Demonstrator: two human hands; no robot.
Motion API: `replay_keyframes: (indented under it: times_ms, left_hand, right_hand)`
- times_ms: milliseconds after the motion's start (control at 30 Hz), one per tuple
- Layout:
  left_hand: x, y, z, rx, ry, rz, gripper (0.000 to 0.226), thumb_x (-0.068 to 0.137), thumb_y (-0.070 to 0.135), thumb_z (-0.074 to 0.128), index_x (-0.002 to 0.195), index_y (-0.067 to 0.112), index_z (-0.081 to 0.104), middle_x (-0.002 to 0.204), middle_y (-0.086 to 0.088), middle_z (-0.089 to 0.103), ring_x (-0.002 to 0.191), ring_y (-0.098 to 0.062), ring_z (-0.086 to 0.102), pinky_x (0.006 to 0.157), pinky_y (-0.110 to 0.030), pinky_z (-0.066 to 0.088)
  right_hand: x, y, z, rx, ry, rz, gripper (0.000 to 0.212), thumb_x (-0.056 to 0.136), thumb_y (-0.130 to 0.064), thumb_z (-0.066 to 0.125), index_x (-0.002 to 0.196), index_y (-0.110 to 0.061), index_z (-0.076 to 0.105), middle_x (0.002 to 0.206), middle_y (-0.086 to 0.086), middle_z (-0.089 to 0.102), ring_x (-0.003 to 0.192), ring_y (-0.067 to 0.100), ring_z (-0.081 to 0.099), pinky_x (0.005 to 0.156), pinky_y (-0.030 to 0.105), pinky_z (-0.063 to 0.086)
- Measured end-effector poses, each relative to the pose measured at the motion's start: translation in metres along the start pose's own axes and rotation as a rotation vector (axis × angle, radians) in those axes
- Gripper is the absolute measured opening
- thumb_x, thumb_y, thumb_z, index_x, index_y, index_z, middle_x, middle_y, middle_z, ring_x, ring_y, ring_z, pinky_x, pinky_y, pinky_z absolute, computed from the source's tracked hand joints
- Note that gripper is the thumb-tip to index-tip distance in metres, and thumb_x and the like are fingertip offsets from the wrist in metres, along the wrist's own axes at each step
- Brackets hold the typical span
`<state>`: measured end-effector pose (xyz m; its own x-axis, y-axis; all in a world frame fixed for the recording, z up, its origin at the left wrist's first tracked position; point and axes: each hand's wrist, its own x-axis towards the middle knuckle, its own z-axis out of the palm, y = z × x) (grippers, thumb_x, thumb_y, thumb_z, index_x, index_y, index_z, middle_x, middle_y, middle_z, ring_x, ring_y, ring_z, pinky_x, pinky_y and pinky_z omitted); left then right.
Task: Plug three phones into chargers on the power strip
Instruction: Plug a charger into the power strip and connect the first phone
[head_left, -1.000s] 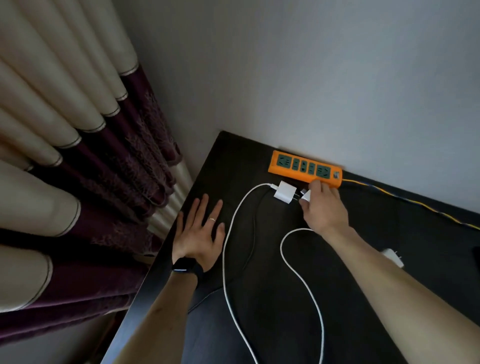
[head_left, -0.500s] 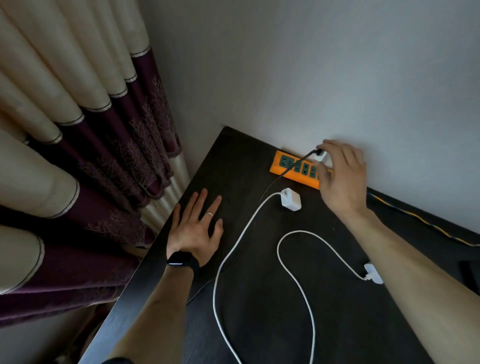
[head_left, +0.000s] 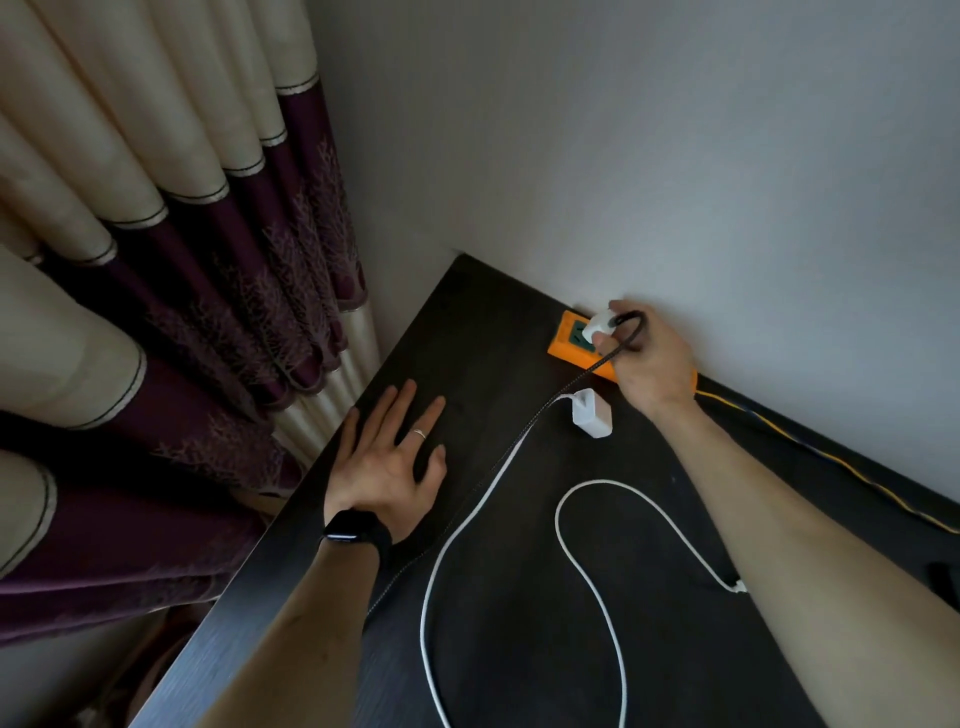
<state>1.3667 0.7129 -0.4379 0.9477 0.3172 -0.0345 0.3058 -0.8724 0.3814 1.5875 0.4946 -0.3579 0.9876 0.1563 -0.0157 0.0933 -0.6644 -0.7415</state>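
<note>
Head view showed the job barely begun: the right hand (head_left: 652, 364) pinched a small white charger (head_left: 596, 327) in curled fingers over the left end socket of the orange power strip (head_left: 561, 351) by the far wall, prongs hidden, so whether it was seated could not be told. That hand covered the other sockets. A second white charger (head_left: 591, 414) lay unplugged on the worktop (head_left: 519, 649) just beside the strip, on its near side. The left hand (head_left: 387, 467) rested flat, fingers straight, holding nothing. No phone could be made out
</note>
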Motion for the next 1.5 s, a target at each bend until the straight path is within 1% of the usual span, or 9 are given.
replay_keyframes:
  times_ms: [100,233,333,500,633,900,1133,1333,1500]
  left_hand:
    - [-0.001,0.000,-0.002,-0.008,0.004,0.004,0.060,0.097,0.051,0.036,0.154,0.045,0.019,0.166,0.009,0.008,0.153,-0.011,0.002,0.124,-0.049,0.007]
    - [0.000,0.000,-0.003,-0.005,0.008,-0.003,0.060,0.096,0.053,0.032,0.154,0.044,0.019,0.166,0.008,0.009,0.153,-0.011,0.002,0.124,-0.047,0.006]
    - [0.001,0.001,-0.004,-0.003,0.009,-0.002,0.061,0.094,0.054,0.028,0.154,0.044,0.019,0.166,0.008,0.009,0.153,-0.011,0.002,0.124,-0.048,0.007]
    - [0.002,0.002,-0.002,0.005,0.014,-0.003,0.061,0.094,0.054,0.029,0.154,0.044,0.019,0.166,0.008,0.010,0.153,-0.012,0.004,0.124,-0.048,0.008]
    - [0.001,0.001,0.000,0.006,0.023,0.000,0.061,0.094,0.053,0.030,0.154,0.044,0.020,0.166,0.008,0.011,0.153,-0.012,0.005,0.123,-0.049,0.009]
    - [0.001,0.000,0.000,0.018,0.008,-0.002,0.061,0.095,0.055,0.027,0.154,0.045,0.017,0.166,0.009,0.008,0.153,-0.011,0.002,0.124,-0.047,0.005]
    - [0.002,0.001,0.001,0.024,0.033,0.011,0.060,0.095,0.053,0.030,0.154,0.043,0.022,0.166,0.006,0.011,0.153,-0.013,0.006,0.123,-0.049,0.007]
    - [0.000,0.000,0.001,0.020,0.017,0.012,0.060,0.095,0.053,0.028,0.154,0.044,0.020,0.166,0.006,0.011,0.153,-0.013,0.005,0.123,-0.049,0.008]
    - [0.001,-0.002,0.004,0.052,0.020,0.020,0.061,0.095,0.053,0.030,0.154,0.043,0.020,0.166,0.006,0.012,0.153,-0.015,0.006,0.123,-0.051,0.010]
  right_hand:
    - [0.003,0.005,-0.005,-0.030,-0.030,-0.005,0.041,0.085,-0.013,0.078,0.119,-0.032,0.064,0.106,-0.013,0.066,0.103,0.004,0.063,0.071,-0.007,0.039]
    - [0.007,0.009,-0.013,-0.015,-0.095,-0.012,0.039,0.085,-0.017,0.079,0.115,-0.036,0.063,0.109,-0.009,0.067,0.103,0.008,0.066,0.086,0.014,0.051]
    - [0.011,0.011,-0.018,-0.102,-0.171,-0.047,0.040,0.088,-0.019,0.076,0.124,-0.032,0.063,0.115,-0.005,0.069,0.104,0.007,0.064,0.084,0.010,0.043]
    - [0.017,0.000,-0.017,-0.245,-0.234,-0.099,0.043,0.091,-0.018,0.072,0.132,-0.029,0.061,0.126,0.001,0.070,0.117,0.015,0.065,0.101,0.028,0.048]
    - [0.028,-0.014,-0.017,-0.491,-0.275,-0.152,0.043,0.091,-0.038,0.070,0.132,-0.032,0.063,0.127,0.000,0.070,0.122,0.021,0.062,0.107,0.036,0.046]
    - [0.023,-0.009,-0.019,-0.434,-0.246,-0.101,0.042,0.092,-0.041,0.069,0.131,-0.025,0.065,0.123,0.006,0.071,0.117,0.025,0.063,0.102,0.036,0.046]
    - [0.020,-0.013,-0.014,-0.665,-0.241,-0.200,0.039,0.098,-0.042,0.059,0.126,-0.015,0.064,0.097,0.015,0.072,0.091,0.033,0.067,0.073,0.031,0.044]
    - [0.005,-0.001,-0.012,-0.675,-0.154,-0.265,0.035,0.101,-0.038,0.055,0.127,-0.014,0.060,0.095,0.016,0.073,0.090,0.035,0.069,0.076,0.036,0.050]
    - [0.008,0.003,-0.008,-0.683,-0.160,-0.229,0.039,0.102,-0.043,0.051,0.128,-0.016,0.059,0.093,0.011,0.072,0.084,0.029,0.067,0.070,0.029,0.040]
